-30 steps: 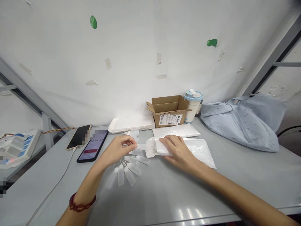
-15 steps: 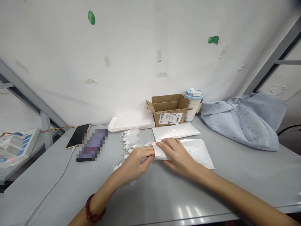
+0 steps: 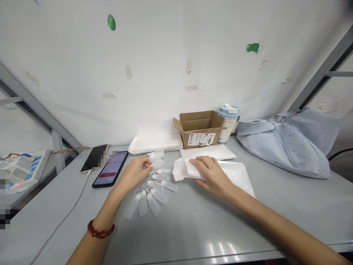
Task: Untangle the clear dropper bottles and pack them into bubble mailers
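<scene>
My right hand [image 3: 211, 173] lies flat, fingers stretched, on a white padded envelope [image 3: 237, 175] whose open mouth [image 3: 178, 169] faces left. My left hand [image 3: 134, 174] pinches one small translucent tag [image 3: 156, 159] at the far end of a scattered pile of several such tags [image 3: 150, 198] with little rings. The pile lies on the grey table [image 3: 193, 228] just left of the envelope mouth. A red bead bracelet sits on my left wrist.
Two phones [image 3: 110, 173] lie at the left, one on a white cable. A stack of white envelopes [image 3: 156, 142], an open cardboard box [image 3: 199, 129] and a lidded cup [image 3: 227, 123] stand by the wall. A pale blue cloth bag [image 3: 286, 145] lies at right.
My left hand has drawn back from the envelope mouth to the tags on the left. The envelope mouth now gapes open. My right hand stays on the envelope.
</scene>
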A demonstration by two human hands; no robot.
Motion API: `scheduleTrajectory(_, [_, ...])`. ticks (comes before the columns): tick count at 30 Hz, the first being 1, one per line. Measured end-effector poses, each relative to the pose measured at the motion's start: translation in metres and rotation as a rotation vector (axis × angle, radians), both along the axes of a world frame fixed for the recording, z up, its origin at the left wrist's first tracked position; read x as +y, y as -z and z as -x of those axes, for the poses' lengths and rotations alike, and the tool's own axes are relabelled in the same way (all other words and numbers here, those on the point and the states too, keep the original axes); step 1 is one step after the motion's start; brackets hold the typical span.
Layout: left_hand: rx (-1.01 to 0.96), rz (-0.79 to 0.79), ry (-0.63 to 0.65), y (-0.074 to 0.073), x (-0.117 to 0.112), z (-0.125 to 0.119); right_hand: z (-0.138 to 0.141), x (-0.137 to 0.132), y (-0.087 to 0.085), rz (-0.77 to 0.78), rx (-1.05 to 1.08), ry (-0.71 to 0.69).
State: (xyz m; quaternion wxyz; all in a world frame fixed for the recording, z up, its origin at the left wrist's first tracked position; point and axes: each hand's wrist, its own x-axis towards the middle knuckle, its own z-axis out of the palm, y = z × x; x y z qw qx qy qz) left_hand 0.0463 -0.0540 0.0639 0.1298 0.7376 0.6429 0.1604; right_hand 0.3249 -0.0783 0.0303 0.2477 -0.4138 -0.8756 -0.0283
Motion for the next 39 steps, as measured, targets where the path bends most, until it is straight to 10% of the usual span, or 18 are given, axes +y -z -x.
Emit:
scheduleTrajectory(10, [0.043, 0.086, -0.160, 0.016, 0.000, -0.019, 0.001, 0.000, 0.000, -0.001, -0.018, -0.002])
scheduleTrajectory(24, [-0.511, -0.111, 0.063, -0.017, -0.024, -0.022, -0.001, 0.003, 0.001, 0.008, -0.020, 0.045])
scheduleTrajectory(39, [-0.652, -0.238, 0.104, 0.013, -0.039, -0.062, 0.003, -0.006, -0.001, -0.048, 0.065, -0.039])
